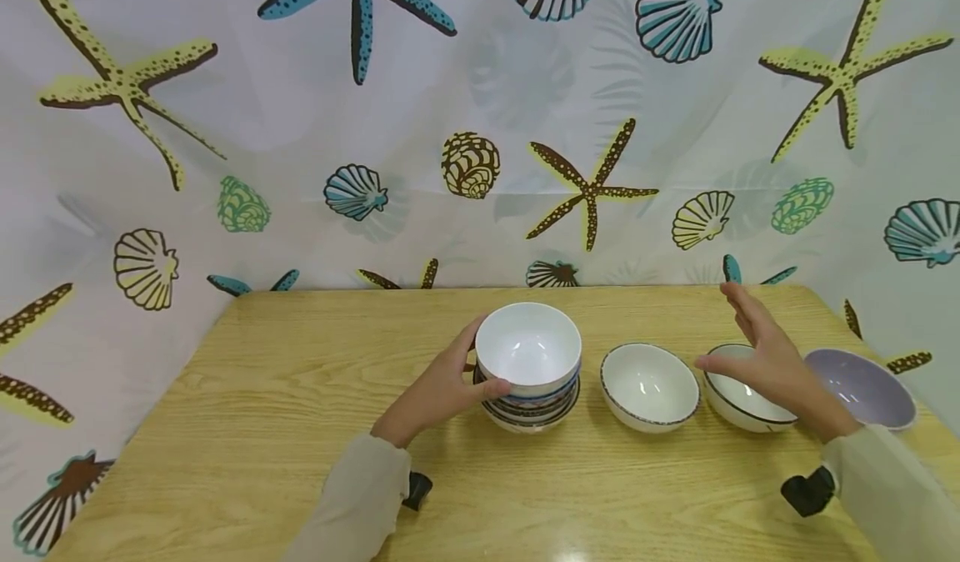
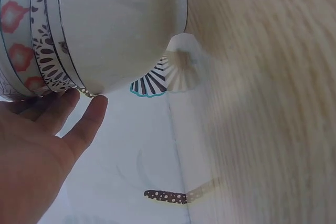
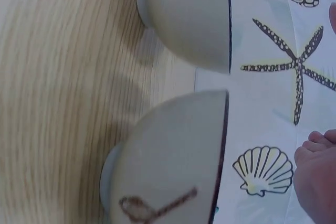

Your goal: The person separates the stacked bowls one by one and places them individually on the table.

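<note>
Pale sleeves nearest; beyond, a bowl stack on the wooden table.
Head view: glossy white interior uppermost, the left hand gripping the stack's left side between thumb and fingers; the right hand, thumb and fingers wide apart, holds nothing above a dark-rimmed bowl. Left wrist view: red blossoms and dark petal marks band the stacked sides, with plain cream lowest. Right wrist view: that bowl's footed outside with a brown motif, and its neighbour.
</note>
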Tool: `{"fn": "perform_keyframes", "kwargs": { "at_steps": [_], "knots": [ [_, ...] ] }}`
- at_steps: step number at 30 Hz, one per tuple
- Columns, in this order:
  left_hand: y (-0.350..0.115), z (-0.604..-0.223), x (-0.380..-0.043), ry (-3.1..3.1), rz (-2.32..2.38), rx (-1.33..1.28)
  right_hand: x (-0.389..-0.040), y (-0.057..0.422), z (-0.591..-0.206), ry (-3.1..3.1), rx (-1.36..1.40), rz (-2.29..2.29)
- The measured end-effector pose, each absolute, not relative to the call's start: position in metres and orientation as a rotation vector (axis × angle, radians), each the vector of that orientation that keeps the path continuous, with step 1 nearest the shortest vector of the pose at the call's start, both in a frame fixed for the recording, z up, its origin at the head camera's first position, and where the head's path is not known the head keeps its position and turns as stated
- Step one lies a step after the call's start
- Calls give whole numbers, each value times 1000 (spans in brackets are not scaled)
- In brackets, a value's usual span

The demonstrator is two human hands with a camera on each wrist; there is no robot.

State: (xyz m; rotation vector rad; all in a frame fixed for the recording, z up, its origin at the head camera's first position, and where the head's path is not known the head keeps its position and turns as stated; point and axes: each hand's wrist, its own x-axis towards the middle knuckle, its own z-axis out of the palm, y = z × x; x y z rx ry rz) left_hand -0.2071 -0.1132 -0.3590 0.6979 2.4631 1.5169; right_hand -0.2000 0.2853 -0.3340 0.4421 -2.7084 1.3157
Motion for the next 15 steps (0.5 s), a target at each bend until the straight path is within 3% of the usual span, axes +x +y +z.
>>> {"fn": "perform_keyframes", "kwargs": {
  "at_steps": [15],
  "knots": [
    [-114, -364, -209, 2459, 1526, 709, -211, 230, -331, -2688, 614, 1373]
  ]
}}
